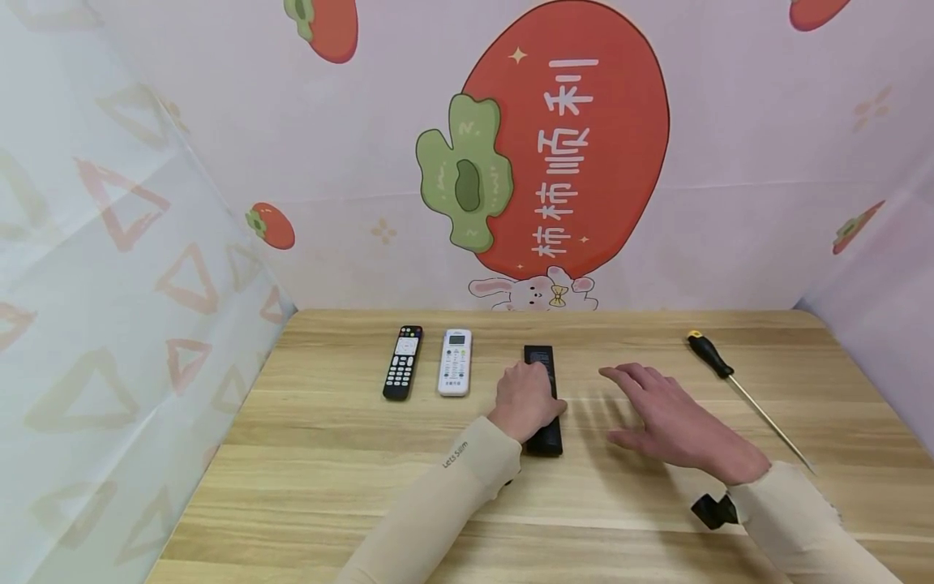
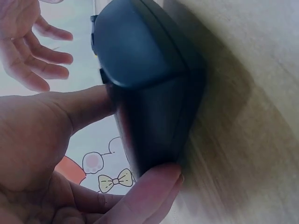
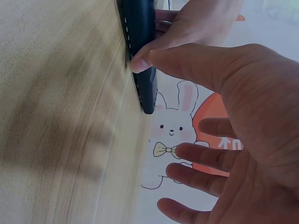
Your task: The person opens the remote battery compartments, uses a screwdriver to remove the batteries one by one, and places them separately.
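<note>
Nearest came two pale sleeves, the left one (image 1: 445, 503) lettered near the cuff, the right one (image 1: 795, 519) with a black clip (image 1: 713, 511) jutting out beside the wrist. Beneath them spread a wood-grain table (image 1: 306, 495).

The right hand (image 1: 671, 414) hung over the table to the right of the black remote (image 1: 546, 442), near it but apart, its fingers spread wide and the thumb well away from them, holding nothing. The left hand (image 1: 527, 399) pinched that remote across its middle, thumb on one long side and fingers on the other. The remote was at the centre of the table, pointing away from the person; whether it lay flat or was slightly raised could not be told. The left hand stood in the way of its middle in the head view, leaving both ends in sight.

Off to the right, beyond the right hand, a screwdriver (image 1: 711, 357) lay slantwise, yellow-capped handle toward the wall. To the left of the held remote lay a white remote (image 1: 456, 363), and just beside that a dark remote with pale buttons (image 1: 404, 362), both face up. Behind everything rose a pink wall cloth (image 1: 365, 243) printed with a big red fruit (image 1: 613, 122) and a rabbit (image 1: 538, 290).
</note>
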`<action>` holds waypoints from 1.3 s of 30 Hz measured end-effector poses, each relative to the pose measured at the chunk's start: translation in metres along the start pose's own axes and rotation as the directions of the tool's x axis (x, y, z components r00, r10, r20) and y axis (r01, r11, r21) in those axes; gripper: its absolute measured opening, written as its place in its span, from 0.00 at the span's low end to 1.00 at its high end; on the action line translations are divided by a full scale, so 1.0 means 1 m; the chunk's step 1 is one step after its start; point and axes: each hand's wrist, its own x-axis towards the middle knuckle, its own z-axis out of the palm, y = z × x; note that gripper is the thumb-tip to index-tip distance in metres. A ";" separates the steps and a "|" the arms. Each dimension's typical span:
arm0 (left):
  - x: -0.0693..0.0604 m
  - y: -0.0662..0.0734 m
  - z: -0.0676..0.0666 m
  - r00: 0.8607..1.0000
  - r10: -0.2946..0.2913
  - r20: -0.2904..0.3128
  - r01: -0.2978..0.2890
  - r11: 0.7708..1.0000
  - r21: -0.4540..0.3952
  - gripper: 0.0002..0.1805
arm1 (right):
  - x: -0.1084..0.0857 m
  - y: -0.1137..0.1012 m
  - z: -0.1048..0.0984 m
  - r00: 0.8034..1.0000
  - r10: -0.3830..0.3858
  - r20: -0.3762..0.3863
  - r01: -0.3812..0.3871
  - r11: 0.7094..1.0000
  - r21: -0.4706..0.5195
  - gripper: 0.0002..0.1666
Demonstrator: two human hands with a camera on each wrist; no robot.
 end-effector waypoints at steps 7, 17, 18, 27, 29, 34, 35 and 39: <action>-0.001 0.000 0.000 1.000 0.011 -0.020 -0.011 1.000 -0.028 0.24 | 0.000 -0.001 -0.001 1.000 0.002 0.006 -0.002 1.000 -0.004 0.50; -0.005 -0.003 0.001 0.998 0.031 -0.045 -0.031 1.000 0.000 0.33 | 0.002 -0.004 0.003 1.000 -0.013 -0.002 0.013 1.000 -0.013 0.50; -0.005 -0.004 0.001 0.998 0.036 -0.053 -0.035 0.999 0.012 0.34 | 0.002 -0.004 0.004 1.000 -0.016 -0.003 0.015 1.000 -0.016 0.50; -0.014 -0.021 -0.013 0.993 0.104 -0.052 -0.100 0.991 0.085 0.36 | 0.004 -0.007 0.007 1.000 -0.005 0.010 0.006 1.000 -0.016 0.48; -0.016 -0.026 -0.015 0.989 0.141 -0.037 -0.137 0.987 0.089 0.37 | 0.005 -0.008 0.007 1.000 -0.005 0.010 0.005 1.000 -0.011 0.47; -0.022 -0.041 -0.017 0.971 0.240 0.011 -0.240 0.965 0.106 0.40 | 0.007 -0.010 0.009 1.000 -0.007 0.007 0.007 1.000 0.000 0.46; -0.023 -0.044 -0.018 0.967 0.255 0.025 -0.256 0.961 0.108 0.42 | 0.008 -0.010 0.010 1.000 -0.007 0.008 0.007 1.000 0.000 0.45; -0.028 -0.053 -0.019 0.949 0.304 0.087 -0.312 0.945 0.101 0.46 | 0.008 -0.012 0.011 1.000 -0.007 0.007 0.007 1.000 0.005 0.44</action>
